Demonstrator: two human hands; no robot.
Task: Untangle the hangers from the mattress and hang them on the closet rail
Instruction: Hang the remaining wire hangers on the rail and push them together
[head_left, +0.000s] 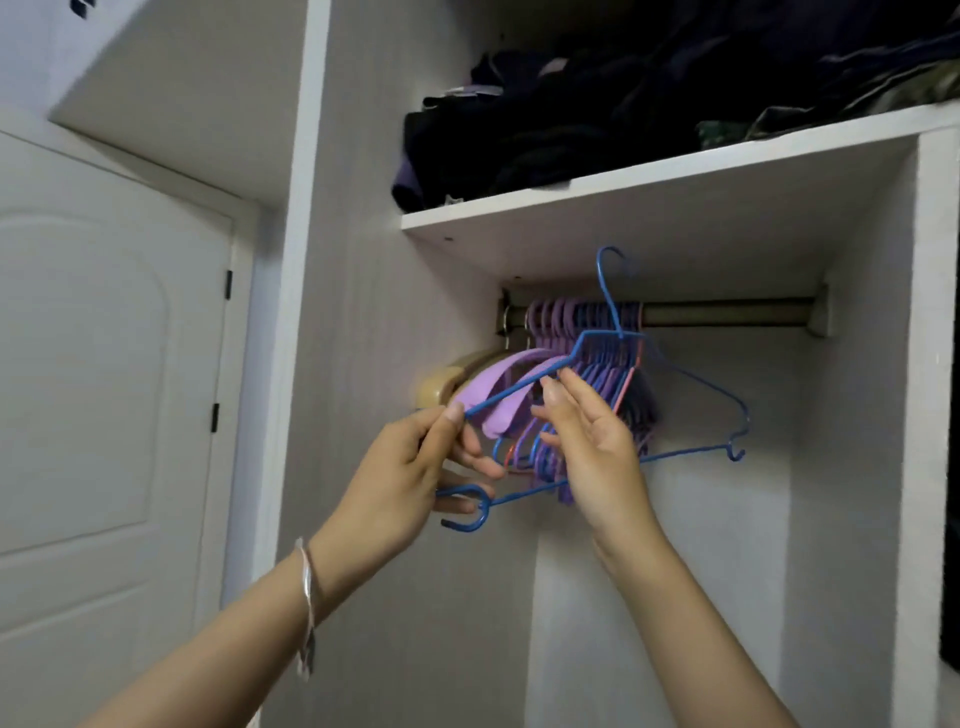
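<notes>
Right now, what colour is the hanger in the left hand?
The hanger is blue; head view shows it best.

Blue wire hanger (519, 388) is tilted, hook raised above the rail (727, 313). Purple and blue hangers (566, 332) hang bunched at its left end.

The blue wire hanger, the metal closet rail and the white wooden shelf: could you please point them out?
Blue wire hanger (613, 306): head view, on its neck below the hook.
Metal closet rail (727, 314): head view, on its bare right stretch.
White wooden shelf (675, 169): head view, on its front edge.
</notes>
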